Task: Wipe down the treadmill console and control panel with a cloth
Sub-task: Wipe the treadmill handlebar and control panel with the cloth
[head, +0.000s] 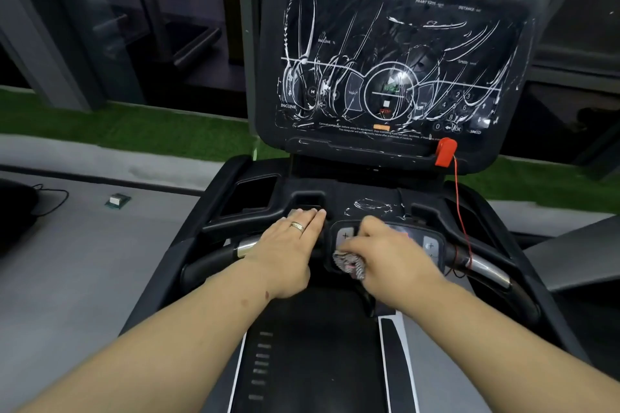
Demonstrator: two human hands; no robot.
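Grey floor (84,261) to the left, carrying a small green-and-white box (117,200) and a black cable (53,197). A green turf strip (134,130) runs along the base of dark glass panels (100,26) set in grey frames (50,53). Lighting dim; gym equipment faintly visible behind the glass.

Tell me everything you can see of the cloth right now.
The cloth is a small bunched rag, patterned grey and white with a touch of pink, looking like woven fabric. It is crumpled under the right hand, which grips it and presses it on the lower control panel between the handlebars. Only a wad shows below the fingers; the rest is hidden by the hand. Whether it is damp cannot be told.
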